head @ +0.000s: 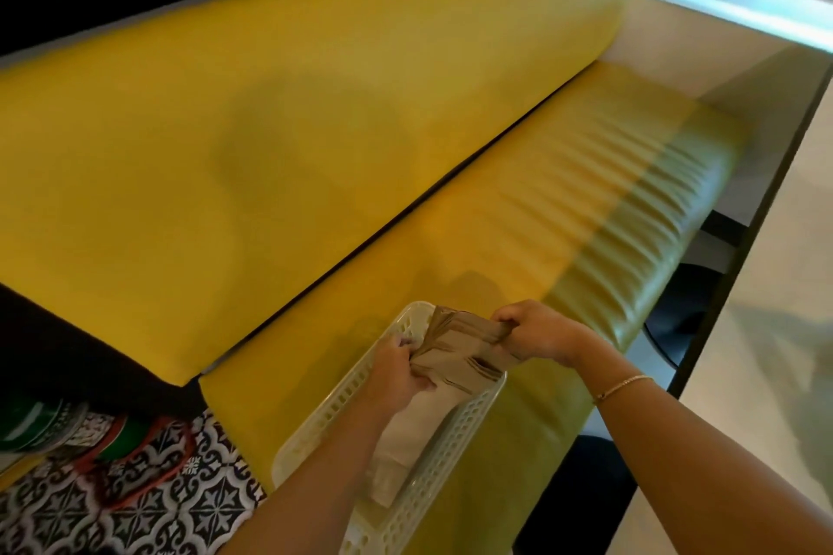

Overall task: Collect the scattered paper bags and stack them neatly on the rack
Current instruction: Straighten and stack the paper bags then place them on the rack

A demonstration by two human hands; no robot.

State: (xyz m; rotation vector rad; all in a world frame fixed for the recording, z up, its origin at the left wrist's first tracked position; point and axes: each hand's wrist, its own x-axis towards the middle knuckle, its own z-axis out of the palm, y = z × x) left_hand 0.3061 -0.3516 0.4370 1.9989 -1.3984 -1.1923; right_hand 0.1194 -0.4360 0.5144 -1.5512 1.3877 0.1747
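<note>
In the head view, a white slotted basket (455, 442) sits on the near part of the yellow bench seat (518, 216), with pale folded paper (405, 451) inside. Over its far end, the left hand (396, 367) and right hand (541, 331) each pinch an end of a bundle of brown paper bags (459, 342), fingers curled round it

Paper bags (459, 347): matt brown kraft, creased. Basket (455, 442): cream plastic w/ perforated walls, slight sheen. Bench seat (563, 230): smooth yellow vinyl-like upholstery, ribbed, semi-gloss; cloth (135, 500) is patterned fabric.
</note>
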